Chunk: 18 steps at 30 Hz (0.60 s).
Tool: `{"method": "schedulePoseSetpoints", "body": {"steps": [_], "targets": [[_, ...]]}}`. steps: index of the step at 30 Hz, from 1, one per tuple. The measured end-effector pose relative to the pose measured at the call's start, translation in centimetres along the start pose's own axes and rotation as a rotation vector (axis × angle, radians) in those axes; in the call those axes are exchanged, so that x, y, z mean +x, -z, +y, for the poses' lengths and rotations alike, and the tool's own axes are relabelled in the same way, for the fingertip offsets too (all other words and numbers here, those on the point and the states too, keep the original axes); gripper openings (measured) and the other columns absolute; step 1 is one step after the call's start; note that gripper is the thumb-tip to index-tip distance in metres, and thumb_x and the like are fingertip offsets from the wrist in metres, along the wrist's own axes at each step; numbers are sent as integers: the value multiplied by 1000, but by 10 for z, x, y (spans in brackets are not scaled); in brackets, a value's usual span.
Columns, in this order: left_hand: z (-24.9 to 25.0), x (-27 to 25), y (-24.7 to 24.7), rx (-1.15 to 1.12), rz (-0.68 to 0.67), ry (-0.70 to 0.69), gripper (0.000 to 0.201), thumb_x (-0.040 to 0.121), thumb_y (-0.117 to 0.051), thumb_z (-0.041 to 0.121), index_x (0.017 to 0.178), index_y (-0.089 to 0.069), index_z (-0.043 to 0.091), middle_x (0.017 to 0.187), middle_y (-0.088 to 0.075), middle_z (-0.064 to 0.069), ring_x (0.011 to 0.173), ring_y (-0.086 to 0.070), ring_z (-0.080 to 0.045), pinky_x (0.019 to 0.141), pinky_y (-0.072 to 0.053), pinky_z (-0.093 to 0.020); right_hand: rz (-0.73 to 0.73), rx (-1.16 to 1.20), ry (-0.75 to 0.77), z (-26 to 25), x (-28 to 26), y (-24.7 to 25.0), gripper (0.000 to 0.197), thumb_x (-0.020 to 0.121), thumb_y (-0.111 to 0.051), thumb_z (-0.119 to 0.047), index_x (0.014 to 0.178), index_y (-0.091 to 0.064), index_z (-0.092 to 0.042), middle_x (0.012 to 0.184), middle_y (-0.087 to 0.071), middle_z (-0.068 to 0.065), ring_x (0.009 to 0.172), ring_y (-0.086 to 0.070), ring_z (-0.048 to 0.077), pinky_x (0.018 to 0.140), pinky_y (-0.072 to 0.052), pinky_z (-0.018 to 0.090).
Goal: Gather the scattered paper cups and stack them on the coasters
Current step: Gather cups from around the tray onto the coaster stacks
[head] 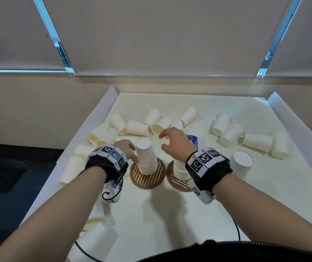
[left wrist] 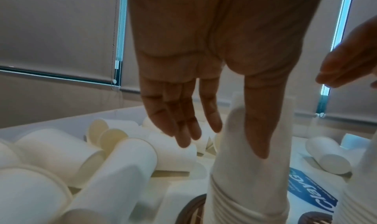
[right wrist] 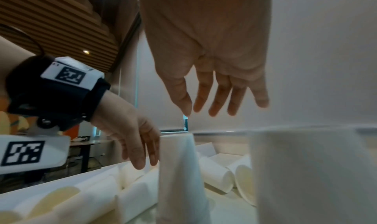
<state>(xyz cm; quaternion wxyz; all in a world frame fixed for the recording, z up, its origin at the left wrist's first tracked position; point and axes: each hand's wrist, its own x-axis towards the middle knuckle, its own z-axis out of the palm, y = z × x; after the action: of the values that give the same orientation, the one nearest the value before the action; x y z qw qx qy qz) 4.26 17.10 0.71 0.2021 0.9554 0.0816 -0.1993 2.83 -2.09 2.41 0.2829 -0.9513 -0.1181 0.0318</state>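
Two striped round coasters lie side by side: the left coaster and the right coaster. Each carries a stack of upside-down white paper cups: the left stack and the right stack, half hidden by my right wrist. My left hand is open right beside the left stack, its thumb along the stack's side. Above and behind the right stack hovers my right hand with relaxed fingers, holding nothing. Several loose cups lie scattered behind.
The white tray has raised walls. More loose cups lie on their sides at the right and along the left wall. One cup stands upside down right of the coasters. A blue label lies on the tray floor.
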Motion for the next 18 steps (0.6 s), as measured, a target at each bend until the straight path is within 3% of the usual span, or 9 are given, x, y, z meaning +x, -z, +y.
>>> {"method": "schedulePoseSetpoints", "body": {"steps": [4, 6, 9, 11, 13, 16, 18], "targets": [[-21, -24, 12, 68, -137, -2, 30, 73, -80, 15, 100, -70, 10, 69, -61, 3, 65, -57, -8, 56, -44, -18, -86, 223, 164, -26, -17, -17, 28, 84, -57, -8, 110, -64, -11, 114, -61, 2, 101, -52, 9, 92, -42, 22], [-31, -37, 15, 152, -202, 24, 31, 73, -79, 15, 102, -70, 10, 63, -56, 7, 59, -52, -5, 51, -41, -15, -154, 257, 164, -32, -24, -29, 25, 83, -58, -7, 107, -66, -10, 110, -64, 3, 94, -53, 9, 88, -43, 21], [-48, -52, 12, 261, -280, 91, 33, 71, -81, 13, 100, -64, 15, 81, -59, 5, 70, -53, -9, 60, -44, -19, -278, 261, 104, -35, -34, -49, 22, 83, -58, -10, 104, -66, -12, 102, -64, 1, 91, -54, 11, 82, -44, 20], [-60, -63, 6, 338, -304, 105, 43, 68, -83, 14, 107, -64, 15, 108, -63, -1, 88, -54, -13, 74, -46, -24, -343, 261, 91, -36, -41, -62, 19, 83, -57, -9, 99, -67, -13, 95, -60, -3, 89, -54, 11, 71, -40, 7], [-72, -74, -4, 408, -340, 115, 53, 68, -83, 16, 117, -62, 16, 116, -61, -2, 91, -53, -14, 75, -43, -23, -397, 272, 88, -39, -48, -73, 17, 83, -57, -6, 95, -67, -12, 92, -59, -1, 88, -54, 13, 66, -37, 1], [-80, -90, -21, 463, -393, 109, 58, 69, -83, 18, 122, -60, 15, 121, -61, -3, 91, -56, -16, 76, -46, -24, -492, 247, 84, -43, -56, -86, 22, 84, -61, -8, 106, -66, -5, 93, -59, 1, 87, -55, 13, 79, -44, 18], [-87, -97, -33, 524, -402, 110, 59, 67, -84, 21, 121, -59, 14, 121, -60, -3, 102, -60, -19, 81, -48, -25, -537, 199, 87, -46, -61, -94, 26, 84, -63, -12, 109, -65, -7, 98, -62, 3, 90, -55, 13, 84, -46, 23]]}}
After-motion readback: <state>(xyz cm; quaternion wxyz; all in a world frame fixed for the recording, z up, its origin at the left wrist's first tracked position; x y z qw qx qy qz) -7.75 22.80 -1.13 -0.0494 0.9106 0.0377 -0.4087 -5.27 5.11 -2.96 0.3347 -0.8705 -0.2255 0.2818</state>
